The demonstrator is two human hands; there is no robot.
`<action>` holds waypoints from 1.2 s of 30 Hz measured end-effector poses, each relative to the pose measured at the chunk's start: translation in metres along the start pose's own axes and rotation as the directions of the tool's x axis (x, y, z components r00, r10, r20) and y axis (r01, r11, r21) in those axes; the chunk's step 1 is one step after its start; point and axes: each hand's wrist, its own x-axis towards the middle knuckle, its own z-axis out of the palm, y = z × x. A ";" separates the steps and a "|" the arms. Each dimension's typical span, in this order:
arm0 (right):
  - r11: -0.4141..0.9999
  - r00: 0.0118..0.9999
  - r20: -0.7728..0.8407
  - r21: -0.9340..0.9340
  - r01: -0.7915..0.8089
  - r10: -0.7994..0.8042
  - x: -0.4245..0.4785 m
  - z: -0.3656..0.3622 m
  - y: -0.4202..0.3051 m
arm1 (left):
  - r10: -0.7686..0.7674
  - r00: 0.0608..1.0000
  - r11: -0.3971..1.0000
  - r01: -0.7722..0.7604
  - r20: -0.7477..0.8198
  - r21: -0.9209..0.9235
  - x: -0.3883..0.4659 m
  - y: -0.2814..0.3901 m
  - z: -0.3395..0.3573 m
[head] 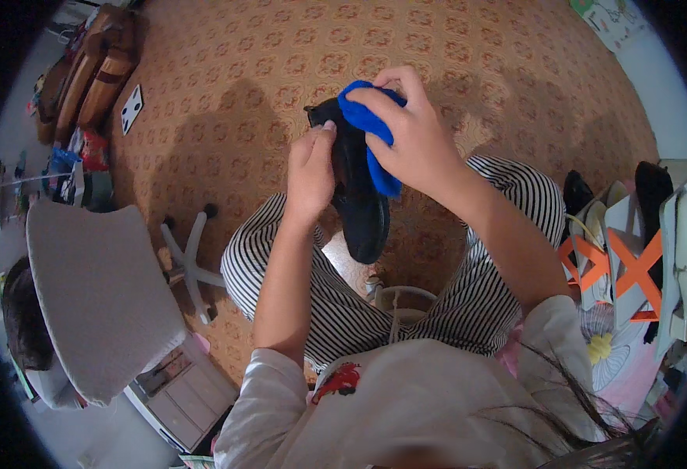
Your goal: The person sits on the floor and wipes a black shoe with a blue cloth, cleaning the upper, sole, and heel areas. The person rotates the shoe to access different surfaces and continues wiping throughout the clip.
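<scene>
A black shoe (pixel 360 199) is held up in front of me, its toe pointing back towards my body. My left hand (pixel 313 167) grips the shoe near the heel end, thumb on top. In my right hand (pixel 408 120) is a bunched blue cloth (pixel 362 114), pressed against the heel end and along the shoe's right side. The cloth and my fingers hide part of the shoe's opening and side.
On the left stands a grey chair (pixel 103 293) with a wheeled base (pixel 190 264). Brown leather sofa seating (pixel 106 82) is at the upper left. A shoe rack with orange crosspieces (pixel 636 272) stands close on the right. Patterned flooring (pixel 232 82) spreads ahead.
</scene>
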 end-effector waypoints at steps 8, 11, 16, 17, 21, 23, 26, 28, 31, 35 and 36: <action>0.966 0.864 0.503 0.227 -0.126 -0.006 -0.005 -0.003 -0.014 | -0.180 0.965 0.836 0.047 -0.191 -0.547 0.017 -0.011 -0.015; 0.944 0.774 0.617 0.319 -0.083 -0.140 -0.004 -0.006 -0.013 | -0.196 0.953 0.825 0.032 -0.232 -0.564 0.024 -0.013 -0.029; 0.943 0.833 0.539 0.324 -0.073 -0.121 -0.010 -0.002 -0.012 | -0.141 0.964 0.867 0.010 -0.226 -0.498 0.019 -0.007 -0.027; 0.941 0.884 0.457 0.333 -0.066 -0.100 -0.011 -0.001 -0.012 | -0.135 0.968 0.879 0.019 -0.211 -0.476 0.019 -0.006 -0.025; 0.956 0.945 0.324 0.288 -0.051 -0.046 -0.008 0.002 -0.013 | -0.071 0.974 0.915 -0.023 -0.217 -0.403 0.020 -0.016 -0.022; 0.958 0.912 0.401 0.284 -0.031 -0.090 -0.009 0.000 -0.013 | -0.104 0.957 0.895 -0.029 -0.271 -0.445 0.021 -0.012 -0.019; 0.966 0.797 0.579 0.258 0.019 -0.170 -0.008 -0.004 -0.010 | -0.137 0.910 0.918 -0.033 -0.391 -0.396 0.024 -0.011 -0.023; 0.963 0.745 0.641 0.269 0.007 -0.184 -0.008 -0.007 -0.011 | -0.110 0.907 0.906 -0.077 -0.407 -0.416 0.024 -0.009 -0.022; 0.951 0.844 0.515 0.308 -0.018 -0.151 -0.013 0.000 -0.011 | -0.036 0.892 0.942 -0.119 -0.450 -0.313 0.025 -0.013 -0.024; 0.942 0.941 0.325 0.335 -0.019 -0.097 -0.014 0.006 -0.013 | 0.041 0.894 0.950 -0.173 -0.446 -0.261 0.018 -0.025 -0.013; 0.946 0.928 0.338 0.321 0.045 -0.159 -0.015 0.007 -0.011 | -0.013 0.874 0.940 -0.154 -0.485 -0.304 0.013 -0.007 0.002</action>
